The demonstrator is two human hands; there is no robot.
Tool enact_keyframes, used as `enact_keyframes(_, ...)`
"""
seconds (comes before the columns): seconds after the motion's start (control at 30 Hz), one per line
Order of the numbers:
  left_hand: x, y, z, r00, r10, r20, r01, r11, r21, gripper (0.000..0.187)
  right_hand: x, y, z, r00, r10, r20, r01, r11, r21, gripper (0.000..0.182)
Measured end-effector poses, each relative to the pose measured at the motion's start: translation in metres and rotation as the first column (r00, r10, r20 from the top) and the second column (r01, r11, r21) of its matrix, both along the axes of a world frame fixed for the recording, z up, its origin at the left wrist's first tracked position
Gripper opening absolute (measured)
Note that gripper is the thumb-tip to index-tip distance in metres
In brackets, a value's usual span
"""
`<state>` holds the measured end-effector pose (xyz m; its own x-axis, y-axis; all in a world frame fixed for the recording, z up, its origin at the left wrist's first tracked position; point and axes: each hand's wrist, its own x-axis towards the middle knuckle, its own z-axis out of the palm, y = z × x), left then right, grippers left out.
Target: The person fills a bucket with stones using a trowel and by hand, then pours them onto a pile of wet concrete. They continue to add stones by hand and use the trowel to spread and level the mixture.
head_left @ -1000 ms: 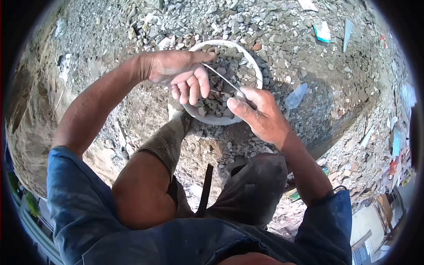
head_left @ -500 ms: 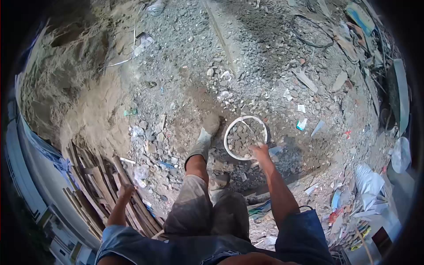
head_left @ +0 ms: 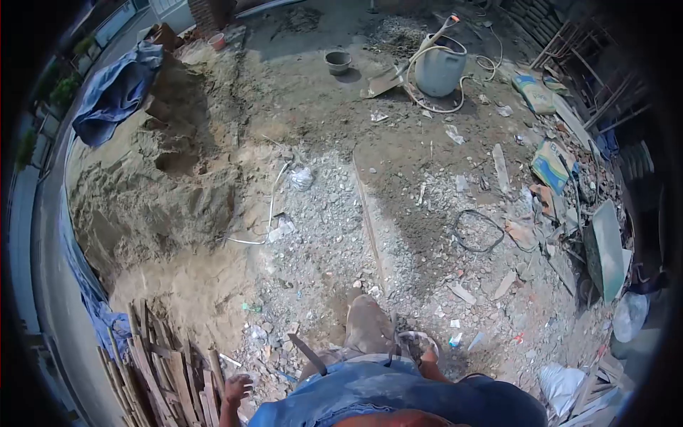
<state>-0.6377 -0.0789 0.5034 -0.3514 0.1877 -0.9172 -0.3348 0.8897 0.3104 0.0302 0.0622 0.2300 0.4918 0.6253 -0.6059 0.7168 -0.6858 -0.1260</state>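
Note:
At the lower left, my left hand (head_left: 238, 388) is held out beside the stacked wooden planks (head_left: 171, 381), its fingers apart and holding nothing. My right hand (head_left: 430, 354) is low in the view, at the pale rim of a bucket (head_left: 420, 334). Most of that bucket is hidden behind my blue shirt, and its contents do not show. One bent leg (head_left: 368, 324) shows in front of my body, over the rubble.
A sand pile (head_left: 156, 206) with a blue tarp (head_left: 117, 92) rises at left. Ahead stand a large drum (head_left: 440, 70) with a hose, a shovel (head_left: 386, 82) and a dark tub (head_left: 338, 62). Cement bags (head_left: 553, 165), a black cable loop (head_left: 478, 231) and debris lie at right.
The view has tilted up, showing the drum, tub and tarp. The bucket and my right hand now appear lower, close to my body. The stones in the bucket no longer show.

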Motion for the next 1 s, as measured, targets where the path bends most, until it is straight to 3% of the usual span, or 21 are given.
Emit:
enact_keyframes(0.07, -0.015, 0.150, 0.008, 0.994, -0.076, -0.080, 0.096, 0.954, 0.284, 0.028, -0.034, 0.064, 0.079, 0.975, 0.221, 0.016, -0.220, 0.960, 0.175, 0.035)
enact_keyframes(0.1, -0.020, 0.219, 0.021, 0.989, -0.092, -0.120, 0.137, 0.875, 0.464, 0.029, -0.069, 0.108, 0.146, 0.944, 0.326, 0.049, -0.327, 0.910, 0.255, 0.040)
enact_keyframes(0.2, -0.010, 0.421, 0.138, 0.956, -0.173, -0.236, 0.293, 0.563, 0.773, 0.037, -0.020, 0.167, 0.010, 0.800, 0.546, 0.248, -0.542, 0.835, -0.093, 0.037)
enact_keyframes(0.27, 0.002, 0.512, 0.217, 0.955, -0.185, -0.233, 0.274, 0.242, 0.931, 0.041, -0.060, 0.252, 0.049, 0.948, 0.291, 0.126, -0.294, 0.956, 0.003, 0.033)
enact_keyframes(0.33, 0.018, 0.576, 0.292, 0.949, -0.190, -0.253, 0.226, -0.150, 0.963, 0.044, -0.098, 0.330, 0.068, 0.990, -0.098, -0.106, 0.108, 0.989, 0.101, 0.030)
enact_keyframes(0.4, 0.016, 0.624, 0.351, 0.879, -0.382, -0.287, 0.099, -0.442, 0.891, 0.039, -0.138, 0.404, 0.082, 0.772, -0.468, -0.431, 0.566, 0.814, 0.132, 0.027)
enact_keyframes(0.47, 0.029, 0.666, 0.388, 0.935, -0.338, -0.110, -0.106, -0.562, 0.820, 0.043, -0.173, 0.475, 0.087, 0.500, -0.569, -0.653, 0.807, 0.580, 0.112, 0.025)
enact_keyframes(0.53, 0.009, 0.694, 0.422, 0.881, -0.453, -0.138, -0.065, -0.404, 0.913, 0.033, -0.205, 0.539, 0.094, 0.321, -0.549, -0.772, 0.910, 0.404, 0.091, 0.024)
enact_keyframes(0.57, 0.002, 0.702, 0.416, 0.868, -0.482, -0.117, -0.080, -0.369, 0.926, 0.033, -0.215, 0.564, 0.086, 0.271, -0.537, -0.799, 0.934, 0.348, 0.083, 0.024)
enact_keyframes(0.63, -0.017, 0.726, 0.410, 0.664, -0.671, 0.331, -0.525, -0.103, 0.845, 0.045, -0.244, 0.618, 0.088, 0.241, -0.527, -0.815, 0.950, 0.302, 0.086, 0.024)
enact_keyframes(0.7, -0.042, 0.782, 0.407, 0.644, -0.657, 0.393, -0.571, -0.070, 0.818, 0.037, -0.278, 0.666, 0.125, 0.328, -0.420, -0.846, 0.882, 0.457, 0.115, 0.026)
enact_keyframes(0.73, -0.054, 0.813, 0.408, 0.642, -0.627, 0.440, -0.599, -0.053, 0.799, 0.030, -0.302, 0.699, 0.147, 0.326, -0.416, -0.849, 0.889, 0.441, 0.125, 0.026)
enact_keyframes(0.8, -0.076, 0.874, 0.409, 0.638, -0.603, 0.478, -0.620, -0.034, 0.784, 0.023, -0.355, 0.760, 0.193, 0.269, -0.630, -0.728, 0.937, 0.347, 0.046, 0.024)
enact_keyframes(0.87, -0.110, 0.942, 0.383, 0.855, -0.516, 0.039, -0.221, -0.296, 0.929, 0.026, -0.383, 0.802, 0.191, 0.199, -0.645, -0.738, 0.949, 0.316, -0.021, 0.023)
enact_keyframes(0.93, -0.154, 1.009, 0.349, 0.859, -0.317, -0.402, 0.219, -0.483, 0.848, 0.040, -0.386, 0.834, 0.156, 0.267, -0.553, -0.789, 0.888, 0.459, -0.021, 0.026)
enact_keyframes(0.97, -0.179, 1.042, 0.339, 0.788, -0.176, -0.590, 0.427, -0.536, 0.729, 0.048, -0.391, 0.859, 0.141, 0.305, -0.572, -0.762, 0.876, 0.482, -0.011, 0.026)
enact_keyframes(1.0, -0.228, 1.076, 0.342, 0.409, -0.175, -0.895, 0.799, -0.404, 0.444, 0.051, -0.404, 0.887, 0.125, 0.333, -0.629, -0.703, 0.881, 0.474, -0.007, 0.027)
